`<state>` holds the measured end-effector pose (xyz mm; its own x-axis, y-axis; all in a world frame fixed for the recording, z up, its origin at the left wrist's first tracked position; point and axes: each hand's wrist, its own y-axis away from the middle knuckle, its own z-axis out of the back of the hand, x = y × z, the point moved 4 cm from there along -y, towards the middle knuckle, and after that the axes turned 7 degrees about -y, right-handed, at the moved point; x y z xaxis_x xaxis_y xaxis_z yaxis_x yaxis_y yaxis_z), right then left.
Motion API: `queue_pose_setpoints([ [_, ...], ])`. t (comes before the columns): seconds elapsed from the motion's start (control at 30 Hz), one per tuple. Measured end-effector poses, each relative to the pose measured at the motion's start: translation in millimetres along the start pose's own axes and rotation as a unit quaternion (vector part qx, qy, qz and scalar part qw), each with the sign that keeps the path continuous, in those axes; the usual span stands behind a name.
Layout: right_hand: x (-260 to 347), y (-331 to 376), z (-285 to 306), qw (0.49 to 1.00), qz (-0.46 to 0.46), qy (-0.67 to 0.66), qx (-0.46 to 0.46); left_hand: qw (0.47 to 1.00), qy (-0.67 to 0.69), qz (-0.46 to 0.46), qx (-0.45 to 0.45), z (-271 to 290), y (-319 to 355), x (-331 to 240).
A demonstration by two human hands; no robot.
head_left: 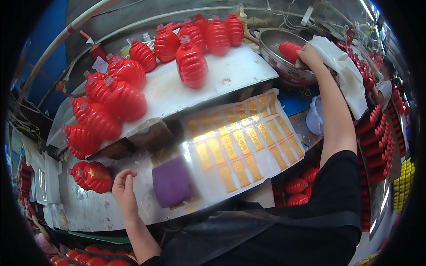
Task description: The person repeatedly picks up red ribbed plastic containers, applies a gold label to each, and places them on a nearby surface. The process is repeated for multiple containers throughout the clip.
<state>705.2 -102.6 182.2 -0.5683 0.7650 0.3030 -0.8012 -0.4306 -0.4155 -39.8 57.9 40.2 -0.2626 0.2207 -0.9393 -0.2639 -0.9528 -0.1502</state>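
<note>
My right hand (309,56) is closed around a ribbed red plastic bottle (289,52), held tilted over a wide metal pan (276,49) at the back right. My left hand (124,186) hovers over the near bench with fingers loosely bent and nothing visible in them. Just left of it lies a red bottle with a gold label (98,176), not touched by the hand. A purple folded cloth (171,181) rests right of the left hand. Beside the cloth is a pale sheet of gold labels (242,142) in rows.
Several red bottles stand on a raised white board (173,98), one near its middle (191,64). A white cloth (339,66) drapes beside the pan, with a lilac bucket (314,116) below. More red bottles (296,186) sit under the bench. Another person (384,86) is at far right.
</note>
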Motion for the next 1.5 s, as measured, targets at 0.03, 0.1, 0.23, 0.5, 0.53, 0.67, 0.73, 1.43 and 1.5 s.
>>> queue_pose_setpoints([
  [0.03, -9, 1, -1, 0.998, -0.01, -0.048, -0.042, 1.0, 0.001, 0.0, -0.002, 3, 1, 1],
  [0.1, -31, 2, -1, 0.987, -0.06, -0.119, -0.091, 1.0, -0.003, 0.0, -0.003, 8, 6, 0],
  [0.23, -59, -6, 7, 0.952, -0.136, -0.259, -0.086, 1.0, -0.018, 0.0, 0.005, 11, 12, -5],
  [0.5, 56, 57, 115, 0.973, 0.129, -0.051, -0.186, 0.971, -0.173, -0.159, 0.036, -6, 24, -42],
  [0.53, 79, 72, 128, 0.97, 0.164, -0.051, -0.174, 0.961, -0.197, -0.192, 0.04, -12, 24, -51],
  [0.67, 171, 147, 132, 0.921, 0.285, -0.259, 0.051, 0.917, -0.227, -0.325, 0.037, -43, 29, -85],
  [0.73, 208, 192, 105, 0.91, 0.226, -0.292, 0.191, 0.887, -0.235, -0.396, 0.037, -57, 32, -98],
  [1.43, 112, 491, -14, 0.813, 0.489, -0.203, 0.244, 0.986, 0.155, 0.016, 0.052, -69, 2, -17],
  [1.5, 106, 502, -16, 0.827, 0.491, -0.162, 0.222, 0.991, 0.135, -0.009, 0.022, -67, 7, -20],
])
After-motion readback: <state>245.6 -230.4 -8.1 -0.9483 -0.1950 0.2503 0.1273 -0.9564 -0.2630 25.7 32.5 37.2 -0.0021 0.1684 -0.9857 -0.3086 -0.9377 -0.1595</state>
